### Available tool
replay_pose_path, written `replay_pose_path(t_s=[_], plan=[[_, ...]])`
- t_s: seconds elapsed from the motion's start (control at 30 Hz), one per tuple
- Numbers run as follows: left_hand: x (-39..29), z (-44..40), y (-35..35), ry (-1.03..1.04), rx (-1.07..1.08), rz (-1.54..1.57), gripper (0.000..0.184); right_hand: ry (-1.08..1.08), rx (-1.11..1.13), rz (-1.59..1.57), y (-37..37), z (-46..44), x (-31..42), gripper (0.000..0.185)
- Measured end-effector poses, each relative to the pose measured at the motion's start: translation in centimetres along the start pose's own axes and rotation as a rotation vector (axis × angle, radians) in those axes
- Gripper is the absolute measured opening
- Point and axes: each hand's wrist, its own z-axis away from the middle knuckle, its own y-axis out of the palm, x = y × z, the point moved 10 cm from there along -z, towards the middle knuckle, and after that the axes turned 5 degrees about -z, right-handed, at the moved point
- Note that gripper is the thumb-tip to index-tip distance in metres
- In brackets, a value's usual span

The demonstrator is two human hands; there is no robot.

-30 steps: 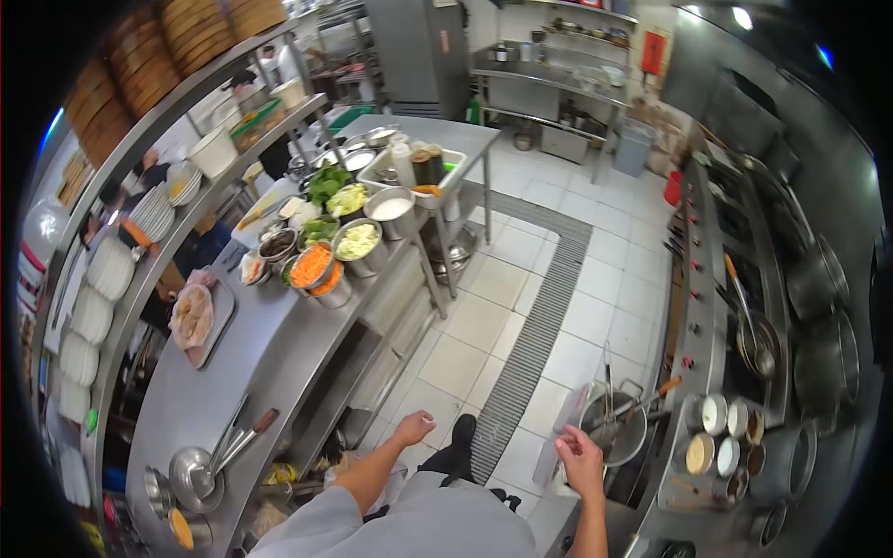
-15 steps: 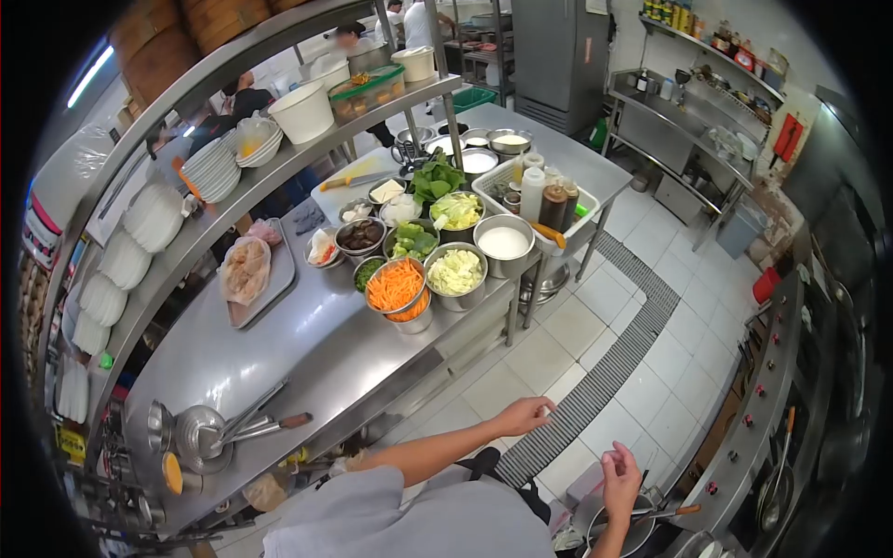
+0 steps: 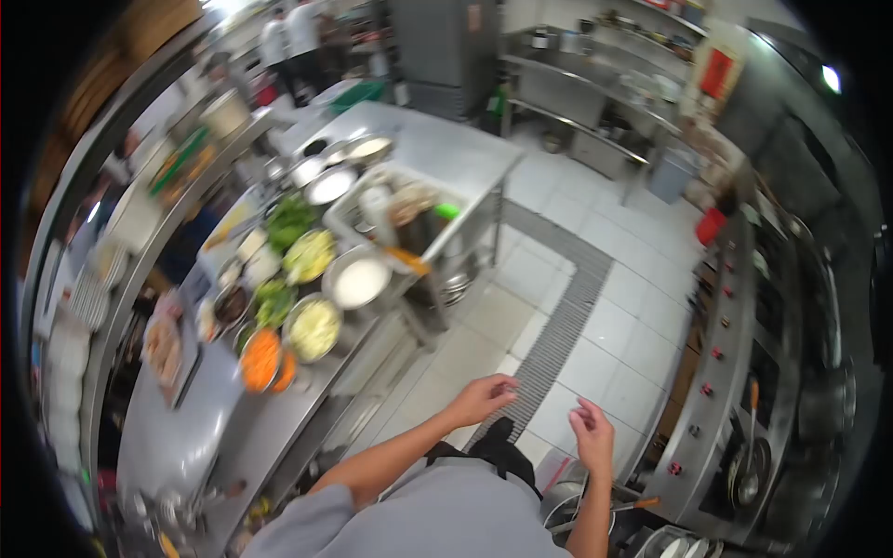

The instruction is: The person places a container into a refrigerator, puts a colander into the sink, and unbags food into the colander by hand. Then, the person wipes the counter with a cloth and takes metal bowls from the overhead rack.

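My left hand [image 3: 481, 400] hangs in the air over the tiled floor, fingers loosely bent and apart, holding nothing. To its right, my right hand [image 3: 592, 433] is raised with fingers spread, also without anything in it. Below the right hand stands a metal pot [image 3: 564, 510], partly hidden by my forearm, with a wooden-handled utensil [image 3: 635, 504] across it. Left of my hands, the steel counter carries bowls of shredded carrot [image 3: 260, 357], chopped cabbage [image 3: 314, 329], a white substance [image 3: 361, 282] and leafy greens [image 3: 289, 221]. Neither hand touches them.
A drain grate [image 3: 561, 337] runs along the floor ahead. The stove [image 3: 684, 463] lines the right side, with a wok [image 3: 752, 472] on it. Further off are a red bucket [image 3: 710, 226], a grey bin [image 3: 673, 176] and people [image 3: 302, 42]. A shelf overhangs the left counter.
My view has swung to the right, so the counter and bowls sit further left and the stove shows more. Both hands stay raised and hold nothing.
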Motion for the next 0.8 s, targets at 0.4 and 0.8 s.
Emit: replay_pose_path(t_s=[0.4,0.8], plan=[[-2.7,-16.4,0.3,-0.122,-0.024,0.043,0.023,-0.065,0.042,0.051,-4.7,-23.7,3.6,0.035],[-6.8,-41.8,-0.3,-0.038,0.188,-0.026,0.026,0.9,0.129,0.386,-14.5,-14.4,-42.7,0.031]])
